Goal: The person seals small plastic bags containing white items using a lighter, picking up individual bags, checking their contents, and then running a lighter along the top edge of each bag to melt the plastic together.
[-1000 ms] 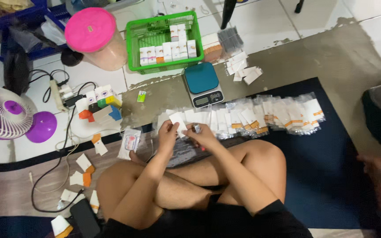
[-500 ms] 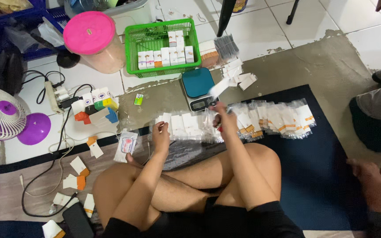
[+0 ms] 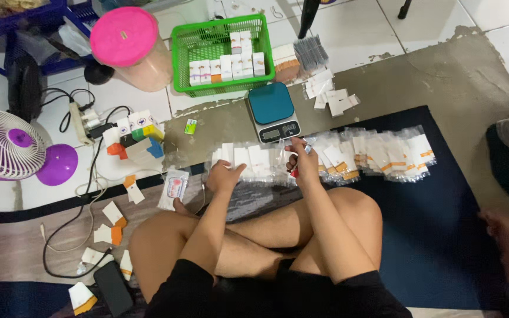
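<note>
Both hands are down on the row of clear packets [image 3: 325, 156], which lies along the dark mat's [image 3: 443, 235] far edge, just this side of the kitchen scale [image 3: 272, 118]. The right hand [image 3: 304, 162] pinches one small packet at its tip, right below the scale, with something red tucked under the fingers; handy, I'd say, for lifting it onto the pan. The left hand [image 3: 224, 176] rests curled on the packets left of the scale. Whether its grip has closed on one, I cannot tell from here.

Beyond the scale sits a green basket [image 3: 219, 53] of small white boxes, within easy reach. Left of that basket stands a jar with a pink lid [image 3: 126, 38]. Far left of the scale there's a purple fan [image 3: 7, 144], and loose labels [image 3: 113, 215] lie scattered on the floor.
</note>
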